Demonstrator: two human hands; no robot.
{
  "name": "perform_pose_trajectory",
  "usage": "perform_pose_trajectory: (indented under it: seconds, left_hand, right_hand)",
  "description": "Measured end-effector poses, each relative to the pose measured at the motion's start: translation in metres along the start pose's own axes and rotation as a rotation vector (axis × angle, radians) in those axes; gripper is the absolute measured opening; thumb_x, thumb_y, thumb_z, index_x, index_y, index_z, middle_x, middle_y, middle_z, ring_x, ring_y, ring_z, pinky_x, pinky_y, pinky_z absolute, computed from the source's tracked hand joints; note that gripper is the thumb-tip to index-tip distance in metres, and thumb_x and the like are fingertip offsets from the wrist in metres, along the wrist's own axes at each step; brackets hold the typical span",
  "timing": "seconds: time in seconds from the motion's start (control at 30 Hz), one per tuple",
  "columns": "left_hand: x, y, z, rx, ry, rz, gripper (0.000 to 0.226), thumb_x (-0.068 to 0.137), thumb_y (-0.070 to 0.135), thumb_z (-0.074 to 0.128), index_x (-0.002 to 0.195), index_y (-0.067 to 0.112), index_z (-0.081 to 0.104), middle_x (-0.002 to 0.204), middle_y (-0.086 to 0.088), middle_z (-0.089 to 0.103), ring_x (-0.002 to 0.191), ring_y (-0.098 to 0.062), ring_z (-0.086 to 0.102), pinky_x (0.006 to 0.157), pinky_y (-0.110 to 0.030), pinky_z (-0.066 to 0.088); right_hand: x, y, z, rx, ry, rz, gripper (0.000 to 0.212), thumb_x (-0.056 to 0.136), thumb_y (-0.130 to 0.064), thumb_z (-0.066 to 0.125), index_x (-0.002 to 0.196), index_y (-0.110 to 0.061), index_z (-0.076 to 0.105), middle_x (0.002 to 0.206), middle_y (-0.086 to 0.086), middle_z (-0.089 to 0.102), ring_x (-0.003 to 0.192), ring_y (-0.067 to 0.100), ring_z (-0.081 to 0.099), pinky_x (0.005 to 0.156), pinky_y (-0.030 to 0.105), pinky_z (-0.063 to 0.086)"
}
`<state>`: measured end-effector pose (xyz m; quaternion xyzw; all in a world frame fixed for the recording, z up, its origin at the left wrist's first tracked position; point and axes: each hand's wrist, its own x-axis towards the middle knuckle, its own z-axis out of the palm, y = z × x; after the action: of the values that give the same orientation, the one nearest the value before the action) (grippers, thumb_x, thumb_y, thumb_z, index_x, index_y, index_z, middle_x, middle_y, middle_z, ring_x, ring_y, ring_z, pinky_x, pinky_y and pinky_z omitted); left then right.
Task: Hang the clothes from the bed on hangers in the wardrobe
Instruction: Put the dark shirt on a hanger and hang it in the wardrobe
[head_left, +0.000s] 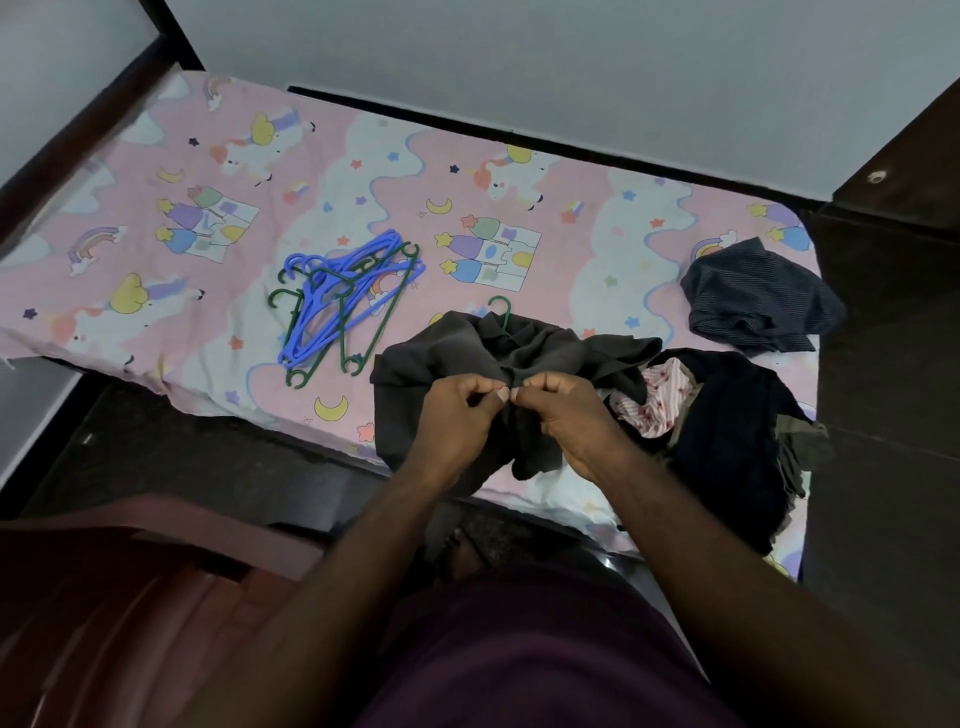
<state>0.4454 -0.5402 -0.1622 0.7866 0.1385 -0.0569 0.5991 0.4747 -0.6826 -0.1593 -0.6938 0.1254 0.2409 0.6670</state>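
A dark grey shirt (457, 353) lies on the bed's near edge with a green hanger (503, 312) inside it; only the hook sticks out at the collar. My left hand (457, 421) and my right hand (566, 421) pinch the shirt's front together, thumbs almost touching. A heap of blue and green hangers (343, 301) lies to the left of the shirt. To the right sits a pile of dark clothes (727, 441) with a pink striped garment (660, 400) in it. A folded dark striped garment (753, 296) lies at the bed's far right.
The bed (156, 208) has a pink cartoon-print sheet and a dark wooden frame. Dark wooden furniture (893, 338) stands at the right. A reddish-brown plastic chair (104, 597) is at the lower left. A pale wall runs behind the bed.
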Motion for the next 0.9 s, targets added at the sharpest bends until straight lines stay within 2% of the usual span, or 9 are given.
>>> perform_pose_trajectory:
  seconds: [0.13, 0.2, 0.27, 0.37, 0.5, 0.63, 0.73, 0.83, 0.9]
  left_hand:
    - [0.001, -0.001, -0.001, -0.051, 0.011, -0.105, 0.010, 0.090, 0.013, 0.067, 0.082, 0.014, 0.074, 0.076, -0.008, 0.072, 0.068, -0.013, 0.064, 0.065, -0.032, 0.056]
    - [0.001, -0.002, -0.002, -0.058, -0.023, -0.131, 0.011, 0.091, 0.013, 0.067, 0.082, 0.011, 0.073, 0.079, -0.014, 0.072, 0.069, -0.020, 0.063, 0.069, -0.041, 0.057]
    - [0.002, -0.003, -0.003, -0.070, -0.043, -0.156, 0.012, 0.092, 0.011, 0.065, 0.083, 0.010, 0.072, 0.080, -0.015, 0.072, 0.071, -0.022, 0.062, 0.071, -0.039, 0.057]
    - [0.003, -0.003, -0.001, -0.088, -0.042, -0.175, 0.015, 0.093, 0.009, 0.063, 0.080, 0.011, 0.071, 0.077, -0.013, 0.070, 0.069, -0.019, 0.059, 0.065, -0.029, 0.053]
    - [0.007, -0.007, 0.005, -0.075, -0.030, -0.183, 0.017, 0.091, 0.008, 0.064, 0.077, 0.008, 0.072, 0.073, -0.019, 0.068, 0.062, -0.017, 0.054, 0.060, -0.031, 0.049]
    - [0.010, -0.012, 0.007, -0.076, -0.095, -0.226, 0.013, 0.091, 0.004, 0.064, 0.081, -0.001, 0.072, 0.067, -0.017, 0.061, 0.061, -0.019, 0.049, 0.057, -0.028, 0.044]
    - [0.011, -0.010, 0.012, -0.149, -0.174, -0.291, 0.015, 0.091, -0.004, 0.059, 0.081, -0.002, 0.069, 0.077, -0.016, 0.059, 0.070, -0.021, 0.047, 0.057, -0.022, 0.042]
    - [0.013, -0.007, 0.018, -0.200, -0.218, -0.338, 0.019, 0.090, -0.005, 0.058, 0.077, 0.004, 0.069, 0.083, -0.017, 0.063, 0.077, -0.021, 0.055, 0.064, -0.024, 0.048]
    - [0.014, -0.007, 0.022, -0.297, -0.217, -0.401, 0.011, 0.091, 0.001, 0.061, 0.086, -0.004, 0.069, 0.087, -0.020, 0.065, 0.079, -0.023, 0.059, 0.067, -0.025, 0.051]
  right_hand:
    - [0.003, 0.003, 0.004, -0.077, 0.044, -0.094, 0.020, 0.088, -0.004, 0.065, 0.069, -0.001, 0.063, 0.060, 0.006, 0.057, 0.058, 0.014, 0.051, 0.059, 0.029, 0.046]
    - [0.003, 0.004, 0.005, -0.121, 0.031, -0.126, 0.017, 0.088, -0.004, 0.065, 0.076, 0.007, 0.063, 0.066, 0.013, 0.058, 0.063, 0.020, 0.051, 0.062, 0.033, 0.045]
    - [0.004, 0.004, 0.004, -0.174, 0.008, -0.149, 0.015, 0.088, -0.005, 0.066, 0.076, 0.004, 0.065, 0.066, 0.012, 0.059, 0.064, 0.018, 0.050, 0.061, 0.031, 0.043]
    - [0.006, 0.001, 0.000, -0.321, -0.005, -0.171, 0.018, 0.088, -0.007, 0.067, 0.070, -0.010, 0.066, 0.054, -0.008, 0.057, 0.050, 0.003, 0.046, 0.053, 0.018, 0.038]
    - [0.007, -0.003, -0.004, -0.559, -0.009, -0.262, 0.015, 0.086, -0.009, 0.066, 0.072, -0.007, 0.068, 0.055, -0.008, 0.060, 0.048, 0.000, 0.050, 0.051, 0.014, 0.038]
    - [0.006, -0.005, -0.010, -0.638, -0.069, -0.205, 0.023, 0.087, -0.007, 0.061, 0.065, -0.012, 0.066, 0.047, -0.007, 0.057, 0.043, 0.003, 0.049, 0.049, 0.020, 0.042]
    - [0.009, 0.004, -0.013, -0.610, -0.004, -0.117, 0.016, 0.085, -0.009, 0.066, 0.070, -0.003, 0.069, 0.055, 0.011, 0.064, 0.049, 0.017, 0.057, 0.052, 0.032, 0.050]
    - [0.011, 0.010, -0.015, -0.736, 0.063, -0.141, 0.016, 0.082, -0.012, 0.070, 0.068, -0.004, 0.069, 0.056, 0.002, 0.062, 0.052, 0.014, 0.056, 0.057, 0.031, 0.048]
    - [0.010, 0.007, -0.016, -0.891, 0.065, -0.193, 0.013, 0.081, -0.015, 0.069, 0.070, -0.007, 0.068, 0.061, 0.001, 0.063, 0.060, 0.016, 0.058, 0.060, 0.029, 0.046]
